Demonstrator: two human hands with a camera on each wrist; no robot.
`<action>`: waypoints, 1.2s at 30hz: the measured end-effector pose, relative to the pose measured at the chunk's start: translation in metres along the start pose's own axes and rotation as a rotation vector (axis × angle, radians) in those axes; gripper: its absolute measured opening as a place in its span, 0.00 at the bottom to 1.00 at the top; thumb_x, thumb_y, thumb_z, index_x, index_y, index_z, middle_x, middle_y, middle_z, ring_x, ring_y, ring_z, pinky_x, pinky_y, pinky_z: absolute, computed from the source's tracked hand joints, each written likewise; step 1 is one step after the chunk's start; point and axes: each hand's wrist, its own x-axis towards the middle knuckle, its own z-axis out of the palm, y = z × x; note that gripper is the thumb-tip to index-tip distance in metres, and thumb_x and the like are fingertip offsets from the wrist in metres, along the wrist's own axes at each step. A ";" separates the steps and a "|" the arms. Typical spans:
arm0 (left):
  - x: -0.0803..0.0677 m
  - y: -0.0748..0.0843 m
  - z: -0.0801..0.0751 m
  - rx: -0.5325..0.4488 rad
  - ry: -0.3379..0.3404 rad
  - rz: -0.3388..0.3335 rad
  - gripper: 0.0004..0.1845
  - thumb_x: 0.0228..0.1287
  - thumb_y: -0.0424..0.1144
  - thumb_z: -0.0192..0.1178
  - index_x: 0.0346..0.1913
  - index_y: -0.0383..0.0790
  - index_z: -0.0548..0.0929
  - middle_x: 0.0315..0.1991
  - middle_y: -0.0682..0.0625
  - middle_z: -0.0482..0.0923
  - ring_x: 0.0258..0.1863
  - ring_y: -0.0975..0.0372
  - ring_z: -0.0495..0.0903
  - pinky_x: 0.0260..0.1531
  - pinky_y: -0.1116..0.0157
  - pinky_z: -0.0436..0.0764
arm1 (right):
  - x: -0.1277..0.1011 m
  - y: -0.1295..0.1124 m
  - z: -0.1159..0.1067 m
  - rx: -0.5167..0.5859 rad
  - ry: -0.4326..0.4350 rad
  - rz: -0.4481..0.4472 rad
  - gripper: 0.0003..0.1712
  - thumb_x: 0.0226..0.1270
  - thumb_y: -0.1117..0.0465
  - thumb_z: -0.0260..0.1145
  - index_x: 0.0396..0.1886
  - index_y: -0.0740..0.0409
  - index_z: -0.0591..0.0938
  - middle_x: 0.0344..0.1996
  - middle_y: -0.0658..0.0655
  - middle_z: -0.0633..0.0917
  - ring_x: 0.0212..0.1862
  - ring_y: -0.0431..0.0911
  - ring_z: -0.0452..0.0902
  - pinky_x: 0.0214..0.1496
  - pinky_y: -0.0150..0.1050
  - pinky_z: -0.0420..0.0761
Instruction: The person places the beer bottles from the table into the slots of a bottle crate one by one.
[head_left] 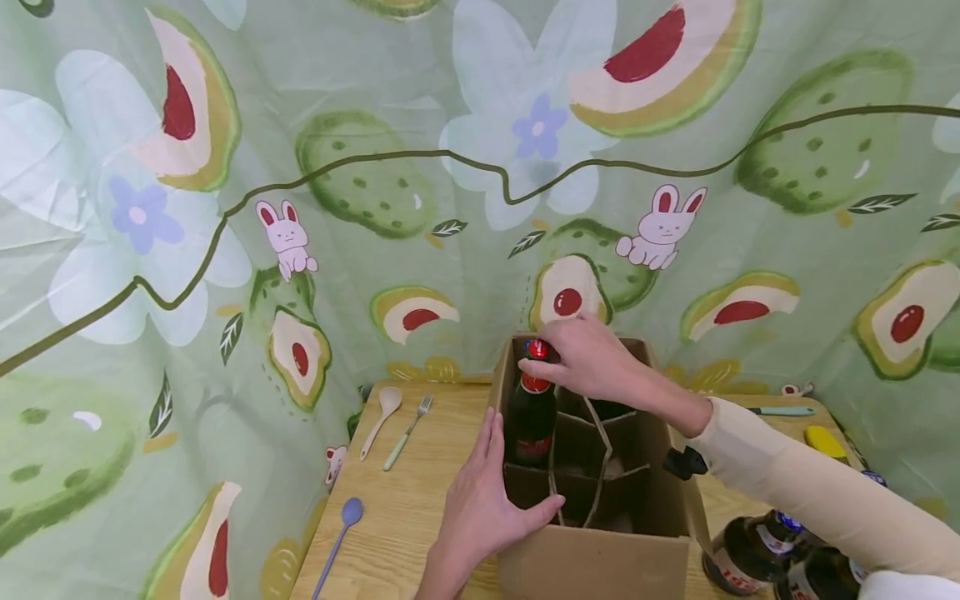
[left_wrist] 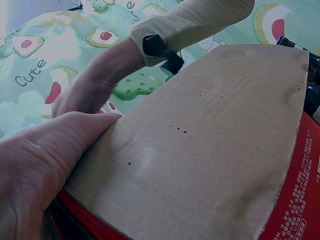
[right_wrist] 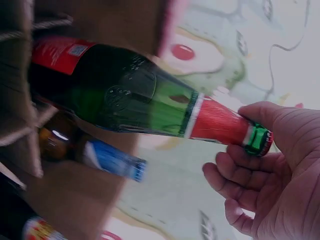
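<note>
So on the left of the bench (head_left: 405, 533) there's a blue spoon (head_left: 349, 512) lying nearest, with a beige spoon (head_left: 387, 402) and a green-handled fork (head_left: 409, 432) side by side farther back. Next along is the left hand (head_left: 489, 500), fingers stretched straight against the left side of a cardboard box (head_left: 592, 567), thumb spread wide over the near left corner. The box has dividers, and a green bottle (head_left: 531, 421) with a red neck wrap is in its left column, toward the far end, lower part down inside. The right hand (head_left: 588, 358) has that bottle pinched by the neck, just under the cap. The right wrist view also catches a blue-necked bottle (right_wrist: 112, 159) just beside it; can't tell which slot. Right of the box, some dark bottles (head_left: 742, 554) huddle near the front, while a teal-handled utensil (head_left: 787, 411) and a yellow thing (head_left: 827, 443) sit farther back.
</note>
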 end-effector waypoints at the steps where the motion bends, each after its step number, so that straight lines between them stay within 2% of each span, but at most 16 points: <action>1: 0.000 0.000 0.000 0.003 0.000 0.001 0.71 0.49 0.85 0.60 0.86 0.46 0.46 0.86 0.56 0.38 0.75 0.47 0.68 0.59 0.42 0.79 | -0.002 0.001 0.005 -0.004 -0.023 0.002 0.21 0.70 0.45 0.72 0.22 0.48 0.76 0.15 0.43 0.73 0.20 0.38 0.66 0.35 0.42 0.66; 5: 0.000 0.002 0.001 0.010 0.000 0.009 0.70 0.49 0.84 0.61 0.86 0.45 0.47 0.86 0.54 0.39 0.76 0.48 0.67 0.60 0.42 0.78 | -0.010 0.002 0.026 -0.051 -0.093 0.006 0.22 0.67 0.45 0.74 0.20 0.48 0.76 0.15 0.43 0.71 0.21 0.39 0.64 0.37 0.42 0.64; 12: 0.000 0.006 0.004 0.010 -0.016 0.029 0.69 0.50 0.83 0.61 0.85 0.43 0.49 0.86 0.56 0.38 0.76 0.48 0.66 0.61 0.43 0.78 | -0.019 0.005 0.062 -0.137 -0.153 -0.026 0.29 0.65 0.44 0.75 0.12 0.46 0.70 0.10 0.42 0.66 0.18 0.39 0.60 0.36 0.41 0.60; 17: 0.000 0.006 0.004 0.006 -0.025 0.018 0.70 0.49 0.85 0.60 0.86 0.45 0.48 0.86 0.56 0.38 0.76 0.48 0.66 0.62 0.42 0.76 | -0.019 0.007 0.073 -0.108 -0.121 -0.015 0.30 0.63 0.47 0.75 0.10 0.45 0.67 0.09 0.42 0.62 0.16 0.38 0.56 0.34 0.39 0.58; 21: 0.001 0.004 0.002 0.012 -0.006 0.022 0.70 0.50 0.84 0.61 0.86 0.46 0.47 0.86 0.54 0.40 0.76 0.48 0.67 0.61 0.42 0.77 | -0.015 0.011 0.074 0.008 -0.114 0.026 0.29 0.63 0.48 0.76 0.11 0.48 0.70 0.09 0.43 0.62 0.16 0.38 0.55 0.24 0.34 0.57; 23: 0.001 0.003 0.001 0.016 0.000 0.023 0.70 0.50 0.83 0.61 0.86 0.46 0.47 0.86 0.54 0.40 0.76 0.48 0.67 0.61 0.42 0.77 | -0.015 0.014 0.073 0.086 -0.141 0.026 0.21 0.64 0.49 0.76 0.17 0.52 0.80 0.13 0.45 0.72 0.18 0.39 0.63 0.21 0.32 0.64; 24: 0.001 0.003 0.001 0.019 0.001 0.024 0.70 0.50 0.83 0.61 0.86 0.46 0.47 0.86 0.54 0.40 0.75 0.48 0.68 0.61 0.42 0.77 | -0.015 0.014 0.071 0.115 -0.169 0.022 0.17 0.65 0.49 0.76 0.24 0.55 0.85 0.19 0.46 0.79 0.22 0.40 0.71 0.24 0.33 0.72; 26: 0.001 0.003 0.001 0.020 -0.001 0.024 0.69 0.51 0.82 0.62 0.86 0.45 0.47 0.86 0.55 0.39 0.76 0.48 0.67 0.61 0.42 0.77 | -0.015 0.016 0.065 0.148 -0.241 -0.003 0.20 0.68 0.48 0.74 0.43 0.61 0.89 0.36 0.53 0.88 0.37 0.45 0.83 0.39 0.39 0.84; 27: 0.001 0.003 0.001 0.024 -0.003 0.025 0.69 0.51 0.83 0.61 0.86 0.45 0.47 0.86 0.55 0.38 0.75 0.48 0.68 0.61 0.42 0.78 | -0.015 0.016 0.059 0.163 -0.274 -0.016 0.24 0.70 0.47 0.72 0.53 0.63 0.87 0.46 0.56 0.89 0.46 0.49 0.85 0.49 0.44 0.86; 29: 0.001 0.003 0.001 0.021 -0.003 0.024 0.69 0.50 0.83 0.61 0.86 0.45 0.47 0.86 0.56 0.38 0.75 0.48 0.68 0.61 0.42 0.78 | -0.013 0.017 0.042 0.192 -0.322 -0.037 0.34 0.72 0.46 0.70 0.67 0.66 0.80 0.63 0.62 0.83 0.63 0.55 0.80 0.64 0.52 0.80; 30: 0.001 0.002 0.002 0.018 -0.002 0.023 0.69 0.50 0.83 0.61 0.86 0.46 0.47 0.86 0.55 0.39 0.75 0.47 0.68 0.60 0.42 0.78 | -0.012 0.018 0.032 0.206 -0.329 -0.047 0.37 0.72 0.46 0.70 0.70 0.66 0.78 0.67 0.64 0.81 0.67 0.57 0.77 0.67 0.55 0.77; 33: 0.001 0.001 0.002 0.006 0.000 0.011 0.70 0.49 0.85 0.60 0.86 0.47 0.47 0.86 0.55 0.40 0.75 0.47 0.68 0.60 0.41 0.78 | -0.011 0.022 0.000 0.248 -0.301 -0.049 0.42 0.71 0.45 0.71 0.76 0.63 0.72 0.73 0.64 0.74 0.74 0.60 0.70 0.72 0.60 0.71; 36: 0.000 0.000 0.001 -0.009 0.000 -0.011 0.71 0.47 0.86 0.60 0.86 0.49 0.46 0.86 0.55 0.41 0.75 0.45 0.68 0.60 0.39 0.77 | -0.020 0.026 -0.030 0.267 -0.257 -0.043 0.46 0.70 0.45 0.72 0.80 0.59 0.66 0.78 0.63 0.67 0.78 0.60 0.62 0.74 0.63 0.66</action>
